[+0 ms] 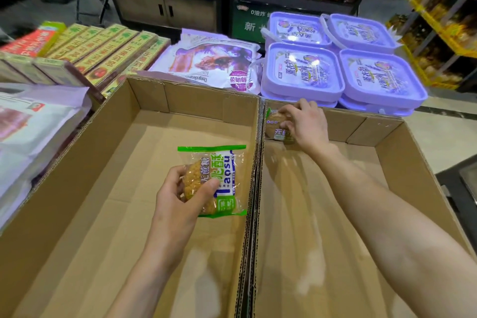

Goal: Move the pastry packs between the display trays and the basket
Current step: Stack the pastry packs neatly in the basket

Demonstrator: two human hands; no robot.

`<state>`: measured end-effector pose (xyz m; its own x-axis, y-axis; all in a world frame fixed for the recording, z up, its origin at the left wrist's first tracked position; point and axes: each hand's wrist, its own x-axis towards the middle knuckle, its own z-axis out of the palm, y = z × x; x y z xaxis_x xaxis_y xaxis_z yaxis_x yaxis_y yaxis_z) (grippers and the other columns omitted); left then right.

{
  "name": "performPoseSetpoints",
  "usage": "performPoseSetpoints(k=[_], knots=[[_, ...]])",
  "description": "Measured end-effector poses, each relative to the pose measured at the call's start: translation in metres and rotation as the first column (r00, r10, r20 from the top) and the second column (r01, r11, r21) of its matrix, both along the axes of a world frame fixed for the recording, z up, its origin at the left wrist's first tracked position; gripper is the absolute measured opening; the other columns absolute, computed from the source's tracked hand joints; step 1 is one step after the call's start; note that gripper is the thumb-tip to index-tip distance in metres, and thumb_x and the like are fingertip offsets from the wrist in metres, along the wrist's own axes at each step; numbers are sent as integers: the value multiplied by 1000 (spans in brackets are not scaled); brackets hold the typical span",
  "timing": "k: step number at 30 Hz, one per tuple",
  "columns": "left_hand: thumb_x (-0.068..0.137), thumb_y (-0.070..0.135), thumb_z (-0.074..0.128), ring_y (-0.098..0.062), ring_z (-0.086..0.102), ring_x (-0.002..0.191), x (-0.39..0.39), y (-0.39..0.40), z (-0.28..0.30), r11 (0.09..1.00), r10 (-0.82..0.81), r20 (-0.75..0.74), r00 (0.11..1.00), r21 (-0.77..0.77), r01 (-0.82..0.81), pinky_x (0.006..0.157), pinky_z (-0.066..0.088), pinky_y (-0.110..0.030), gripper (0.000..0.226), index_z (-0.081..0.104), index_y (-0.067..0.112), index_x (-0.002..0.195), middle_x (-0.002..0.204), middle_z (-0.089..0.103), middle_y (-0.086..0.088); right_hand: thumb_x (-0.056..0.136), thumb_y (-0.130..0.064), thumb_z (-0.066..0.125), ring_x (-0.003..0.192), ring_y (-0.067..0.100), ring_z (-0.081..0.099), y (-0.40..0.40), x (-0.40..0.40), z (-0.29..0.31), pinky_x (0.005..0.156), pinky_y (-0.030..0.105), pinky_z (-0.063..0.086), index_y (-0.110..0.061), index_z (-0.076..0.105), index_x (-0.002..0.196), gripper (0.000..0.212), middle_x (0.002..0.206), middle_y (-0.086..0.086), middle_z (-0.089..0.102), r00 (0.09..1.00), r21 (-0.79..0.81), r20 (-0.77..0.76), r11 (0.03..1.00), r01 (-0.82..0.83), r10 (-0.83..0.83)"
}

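One pastry pack (pixel 215 181) is gripped by the left hand (pixel 180 196) just left of the cardboard divider (pixel 254 188), in the left display tray (pixel 77 188), long axis running away from the person. A second pastry pack (pixel 276 124) is pinched by the right hand (pixel 307 124) at the far corner of the right display tray (pixel 387 152), just right of the divider. Packs are clear film, green-edged, with a brown round pastry inside. No basket is seen, so its direction cannot be told.

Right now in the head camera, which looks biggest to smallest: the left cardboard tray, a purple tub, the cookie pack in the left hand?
1. Left cardboard tray
2. Purple tub
3. Cookie pack, though it is nearer, so unsure.
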<state>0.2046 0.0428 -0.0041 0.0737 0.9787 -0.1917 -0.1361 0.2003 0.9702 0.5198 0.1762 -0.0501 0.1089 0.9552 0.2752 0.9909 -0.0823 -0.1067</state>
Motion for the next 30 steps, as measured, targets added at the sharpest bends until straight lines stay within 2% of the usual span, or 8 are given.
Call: performPoseSetpoints(k=[4,8,14,18,21,25,27,30], knots=[[83,15,75,-12,73,81,-4,1,1,999,38,-16,999,-3,-38,65,56,-20,29,64,18,110,96,77,-2,92,-35,69,102,34,52,0,3,1,84,42,42,-25,70,122,32,110,8,62,999,-54,-26,998,-26,25],[85,11,74,-8,72,78,-3,-2,3,999,41,-34,999,6,-41,64,56,-19,25,65,17,107,93,78,1,95,-35,65,104,32,50,-6,-4,-6,82,39,34,-24,68,125,32,110,7,60,999,-35,-48,999,-5,4],[84,14,76,-8,72,77,3,-8,7,999,31,-68,997,34,-29,64,57,-21,26,64,16,106,93,77,0,92,-43,68,110,29,48,-20,-7,2,94,43,35,-27,60,133,45,115,6,58,1000,-43,-17,999,19,-20],[83,13,78,-14,70,82,18,-3,15,992,-61,-146,987,100,76,66,60,-31,27,63,16,105,94,75,-5,88,-44,72,111,33,50,-43,9,22,96,45,37,-22,60,132,51,117,10,57,999,-23,-29,1000,21,-22],[82,16,82,-17,70,87,45,11,22,943,-167,-299,939,231,241,74,60,-39,33,63,22,107,95,74,2,87,-46,71,110,39,53,-81,43,36,94,48,40,-16,61,131,54,117,15,58,998,-1,1,998,59,-59],[80,33,85,-14,68,90,104,46,31,776,-193,-598,778,392,493,81,55,-39,40,59,30,110,95,71,16,90,-57,57,116,40,52,-144,93,47,99,50,42,-12,62,131,61,124,18,58,982,-16,40,983,184,-183],[81,41,82,-22,66,99,144,66,32,658,-152,-773,616,386,646,85,51,-40,47,56,28,118,103,70,13,90,-62,53,122,41,50,-173,112,48,103,51,41,-11,59,134,67,132,20,54,967,-58,41,965,255,-252],[85,45,75,-29,63,107,204,92,24,488,-44,-950,309,249,837,80,48,-39,52,51,24,126,115,69,1,92,-63,53,130,42,44,-201,129,44,110,51,35,-12,53,141,71,142,23,47,946,-148,63,935,323,-317]])
